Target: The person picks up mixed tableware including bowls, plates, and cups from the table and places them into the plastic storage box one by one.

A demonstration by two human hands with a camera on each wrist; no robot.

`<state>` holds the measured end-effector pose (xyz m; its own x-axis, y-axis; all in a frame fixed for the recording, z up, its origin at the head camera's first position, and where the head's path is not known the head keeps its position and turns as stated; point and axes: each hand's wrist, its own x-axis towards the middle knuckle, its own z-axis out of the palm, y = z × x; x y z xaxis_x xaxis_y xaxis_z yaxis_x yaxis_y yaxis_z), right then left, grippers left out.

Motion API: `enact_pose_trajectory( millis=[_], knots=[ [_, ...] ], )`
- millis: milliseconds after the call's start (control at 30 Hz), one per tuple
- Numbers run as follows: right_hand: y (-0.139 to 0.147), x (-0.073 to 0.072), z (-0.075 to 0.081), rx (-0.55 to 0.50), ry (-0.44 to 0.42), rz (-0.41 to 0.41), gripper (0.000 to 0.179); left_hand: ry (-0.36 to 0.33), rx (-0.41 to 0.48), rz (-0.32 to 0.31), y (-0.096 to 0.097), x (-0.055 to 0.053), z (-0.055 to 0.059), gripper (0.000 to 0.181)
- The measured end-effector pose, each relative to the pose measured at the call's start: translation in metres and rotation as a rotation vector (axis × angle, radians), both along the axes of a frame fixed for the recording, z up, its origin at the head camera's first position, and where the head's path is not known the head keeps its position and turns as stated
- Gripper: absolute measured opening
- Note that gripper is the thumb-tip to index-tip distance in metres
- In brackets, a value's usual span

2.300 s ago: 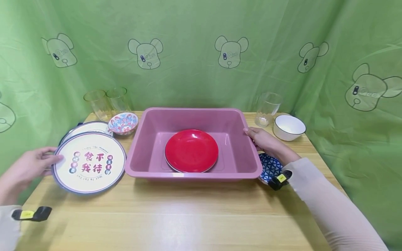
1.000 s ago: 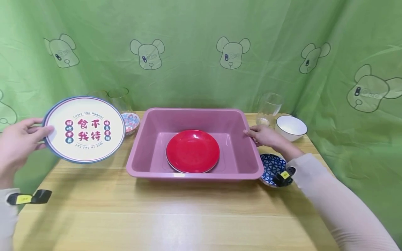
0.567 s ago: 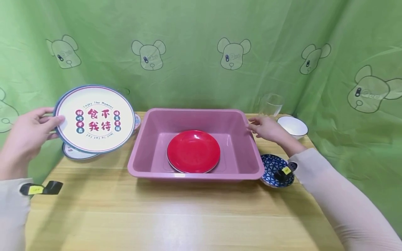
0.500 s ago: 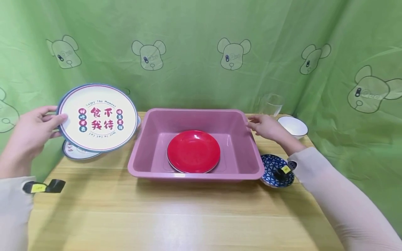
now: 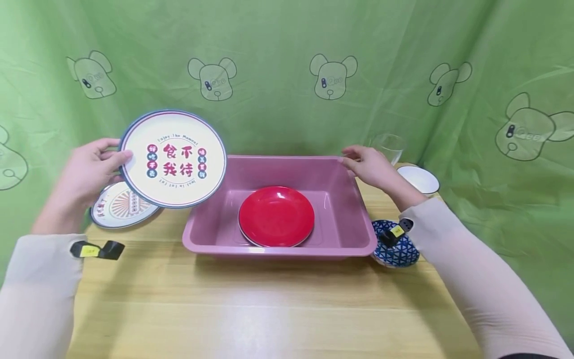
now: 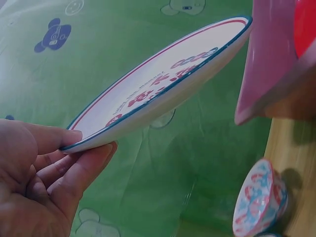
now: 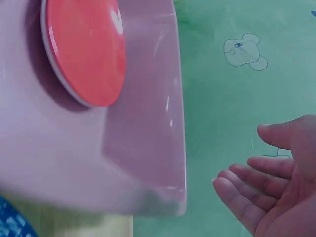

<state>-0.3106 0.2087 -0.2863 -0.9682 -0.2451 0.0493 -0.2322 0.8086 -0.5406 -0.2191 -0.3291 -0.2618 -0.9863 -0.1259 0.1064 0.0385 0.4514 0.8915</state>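
My left hand (image 5: 96, 162) pinches the left rim of a white plate (image 5: 175, 159) with a blue edge and red Chinese characters. The plate is held up, tilted, overlapping the left back corner of the pink basin (image 5: 280, 252) in the head view. Thumb above and fingers beneath the rim show in the left wrist view. A red plate (image 5: 276, 217) lies inside the basin. My right hand (image 5: 369, 167) hovers over the basin's back right corner; in the right wrist view its fingers are loosely bent, hold nothing and stand apart from the basin wall.
Left of the basin lies another white plate (image 5: 123, 205) with a striped print. A patterned small bowl (image 6: 259, 200) shows in the left wrist view. On the right stand a blue patterned bowl (image 5: 396, 249), a white bowl (image 5: 419, 179) and a clear glass (image 5: 389, 147).
My left hand has lifted the white plate off the left side and carried it up and right towards the basin. My right hand has let go of the basin's right rim and risen.
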Motion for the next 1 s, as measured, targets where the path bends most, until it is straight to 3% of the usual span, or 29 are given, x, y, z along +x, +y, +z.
enact_pose_trajectory(
  millis=[267, 467, 800, 1000],
  knots=[
    [-0.014, -0.005, 0.002, -0.190, -0.060, 0.006, 0.050, 0.020, 0.060, -0.047, 0.025, -0.017, -0.002, 0.034],
    [-0.023, -0.011, 0.001, -0.351, -0.115, 0.014, 0.048, -0.003, 0.090, -0.079, 0.042, -0.027, -0.004, 0.045],
    [-0.044, -0.017, -0.002, -0.593, -0.176, 0.040, 0.046, -0.009, 0.162, -0.121, 0.074, -0.043, -0.010, 0.042],
    [-0.055, -0.022, -0.004, -0.621, -0.183, 0.050, 0.046, -0.017, 0.192, -0.139, 0.095, -0.054, -0.014, 0.038]
  ],
)
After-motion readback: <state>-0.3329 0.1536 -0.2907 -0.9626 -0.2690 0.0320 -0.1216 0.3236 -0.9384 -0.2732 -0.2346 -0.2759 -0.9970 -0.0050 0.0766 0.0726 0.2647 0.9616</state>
